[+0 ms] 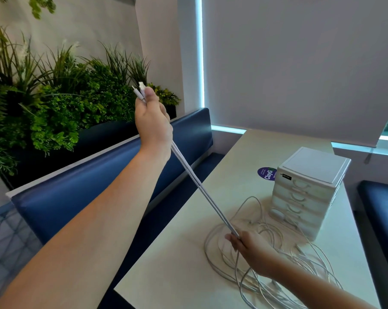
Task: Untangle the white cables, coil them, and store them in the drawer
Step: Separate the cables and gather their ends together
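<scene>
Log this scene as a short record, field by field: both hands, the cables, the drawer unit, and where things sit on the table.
left hand: raised, grips the plug ends of the white cable strands
right hand: low over the table, pinches the same strands
strands: pulled taut side by side between the hands
loose tangle: uncoiled loops on the table, in front of the drawer unit
drawer unit: white, drawers look closed
sticker: purple, on the table beside the unit
task state: nothing coiled or stored yet
</scene>
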Available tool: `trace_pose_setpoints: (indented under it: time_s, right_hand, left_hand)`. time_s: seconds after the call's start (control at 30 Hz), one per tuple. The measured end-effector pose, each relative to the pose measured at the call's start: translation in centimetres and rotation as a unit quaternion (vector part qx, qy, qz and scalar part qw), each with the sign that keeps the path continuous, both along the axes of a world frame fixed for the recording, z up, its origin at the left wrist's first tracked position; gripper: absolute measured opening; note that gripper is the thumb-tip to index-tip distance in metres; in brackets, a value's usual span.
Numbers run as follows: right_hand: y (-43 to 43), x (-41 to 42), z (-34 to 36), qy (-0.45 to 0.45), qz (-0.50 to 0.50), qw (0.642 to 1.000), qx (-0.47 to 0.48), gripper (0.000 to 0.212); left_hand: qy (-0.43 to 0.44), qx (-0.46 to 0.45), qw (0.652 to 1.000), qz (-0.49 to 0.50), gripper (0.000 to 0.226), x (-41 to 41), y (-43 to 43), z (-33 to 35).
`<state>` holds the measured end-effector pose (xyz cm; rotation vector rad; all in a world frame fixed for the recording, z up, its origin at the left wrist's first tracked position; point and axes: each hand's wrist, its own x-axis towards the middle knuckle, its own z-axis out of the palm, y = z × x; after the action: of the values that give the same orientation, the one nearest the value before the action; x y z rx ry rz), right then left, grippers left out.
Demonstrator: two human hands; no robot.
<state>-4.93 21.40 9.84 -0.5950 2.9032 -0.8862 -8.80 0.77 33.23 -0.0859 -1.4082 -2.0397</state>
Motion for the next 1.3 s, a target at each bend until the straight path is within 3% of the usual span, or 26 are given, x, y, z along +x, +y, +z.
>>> trace_pose_setpoints:
  time_s: [0.43,0.53,0.63,0.7,0.8,0.87,0.97,1.07,1.17,1.3]
  right_hand:
    - [1.9,-2.0,0.3,-0.026,-0.007,0.998,0.059,0.038]
    - [2.0,-2.0,0.9,-0.044,0.007,0.997,0.067,0.04]
    - [1.6,-2.0,2.4,-0.086,0.029,0.991,0.099,0.043]
    - [1.0,-2.0,4.0,-0.118,0.051,0.985,0.112,0.044]
    - [-0.5,-1.9,7.0,-0.134,0.073,0.983,0.101,0.043]
    - [-1.0,-1.8,9.0,-0.125,0.083,0.985,0.085,0.04]
    - [-0.5,-1.6,11.0,-0.123,0.079,0.985,0.095,0.036]
    - [0.2,-1.4,11.5,-0.132,0.062,0.986,0.078,0.041]
    - [0.6,-1.3,11.7,-0.101,0.05,0.992,0.047,0.036]
    - [2.7,-1.2,11.4,-0.101,0.021,0.994,-0.037,0.031]
  left_hand:
    - [0.031,-0.011,0.997,0.071,0.029,-2.2,-3.3,0.6]
    - [0.058,-0.109,0.985,0.119,0.026,-2.5,-4.7,-0.4]
    - [0.033,-0.349,0.927,0.133,0.018,-2.1,-4.8,-2.4]
    - [-0.031,-0.492,0.868,0.062,0.019,-0.8,-3.3,-4.1]
    - [-0.075,-0.659,0.744,-0.078,0.055,1.6,0.5,-7.8]
    - [-0.119,-0.687,0.698,-0.166,0.061,2.0,2.1,-9.9]
    - [-0.18,-0.66,0.673,-0.281,0.037,1.3,2.1,-11.3]
    - [-0.191,-0.645,0.663,-0.329,0.032,0.9,1.8,-11.4]
    - [-0.175,-0.667,0.657,-0.304,0.031,0.5,1.6,-10.3]
    - [-0.142,-0.639,0.726,-0.211,0.028,-0.8,-0.4,-7.3]
